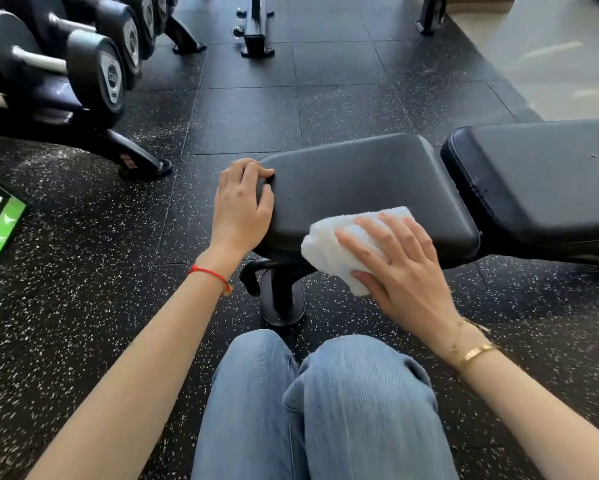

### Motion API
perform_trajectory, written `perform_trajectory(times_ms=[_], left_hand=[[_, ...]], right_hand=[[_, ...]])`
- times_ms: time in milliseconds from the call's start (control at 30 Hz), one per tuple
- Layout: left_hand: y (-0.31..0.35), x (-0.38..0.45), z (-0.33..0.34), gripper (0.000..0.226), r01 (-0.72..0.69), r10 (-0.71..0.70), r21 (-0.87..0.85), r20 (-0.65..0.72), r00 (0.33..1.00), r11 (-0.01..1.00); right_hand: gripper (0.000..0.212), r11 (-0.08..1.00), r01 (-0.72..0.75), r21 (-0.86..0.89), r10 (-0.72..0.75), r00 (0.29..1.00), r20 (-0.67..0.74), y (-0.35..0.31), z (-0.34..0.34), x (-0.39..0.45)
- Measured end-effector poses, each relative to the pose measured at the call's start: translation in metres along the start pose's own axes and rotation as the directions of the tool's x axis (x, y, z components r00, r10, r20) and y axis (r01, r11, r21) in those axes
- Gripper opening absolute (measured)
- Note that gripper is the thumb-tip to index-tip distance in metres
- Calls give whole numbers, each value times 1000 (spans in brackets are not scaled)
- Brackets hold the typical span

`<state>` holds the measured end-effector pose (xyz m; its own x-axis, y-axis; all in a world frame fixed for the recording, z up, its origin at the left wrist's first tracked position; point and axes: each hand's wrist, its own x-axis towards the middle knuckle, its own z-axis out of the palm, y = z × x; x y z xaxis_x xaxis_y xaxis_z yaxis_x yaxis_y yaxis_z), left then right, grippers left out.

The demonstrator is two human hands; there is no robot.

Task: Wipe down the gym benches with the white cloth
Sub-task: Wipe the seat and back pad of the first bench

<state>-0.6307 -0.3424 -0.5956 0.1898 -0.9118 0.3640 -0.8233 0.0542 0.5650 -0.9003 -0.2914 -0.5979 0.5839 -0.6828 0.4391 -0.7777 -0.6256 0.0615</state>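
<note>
White cloth (339,251) sits bunched on the near edge of the seat pad (364,188), spilling over the lip at about 6 o'clock of the pad. Right hand (400,268) lies flat on top of it, fingers spread and nearly straight, thumb tucked under the cloth's near side. It's pressing more than gripping.

Cloth looks like terry: soft, light, no stiffness, so it'll fold and roll under the palm unless held down broadly. I'd press with a flat palm at the centre of the wad; gripping a corner would just drag a tail. The vinyl pad looks smooth and firm, so the cloth should slide easily and grab only at the seams.

Left hand (244,202) is at 9 o'clock of the pad, fingers curled round the far-left corner, apparently bracing the bench.

Back pad (540,181) lies at 3 o'clock of the seat, with a narrow gap between them. No cloth on it; I'd guess it's still to wipe.

Bench foot (282,299) stands below the seat edge, between pad and the person's knees (326,393). Dumbbell rack (66,71) is at 10 o'clock, well apart. Speckled rubber floor (256,109) all around.
</note>
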Motion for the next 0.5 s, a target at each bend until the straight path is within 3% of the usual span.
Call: perform_trajectory(times_ms=[200,400,500], left_hand=[[1,-2,2,31,-4,4,-36,-1,1000,999],[2,-3,2,30,2,-2,-34,-3,1000,999],[3,-3,2,30,-1,0,-45,-9,1000,999]], right_hand=[[49,995,76,63,-76,997,-7,-17,6,20],[48,995,-76,63,77,997,-11,5,-3,6],[47,996,50,68,-52,998,23,-24,6,29]])
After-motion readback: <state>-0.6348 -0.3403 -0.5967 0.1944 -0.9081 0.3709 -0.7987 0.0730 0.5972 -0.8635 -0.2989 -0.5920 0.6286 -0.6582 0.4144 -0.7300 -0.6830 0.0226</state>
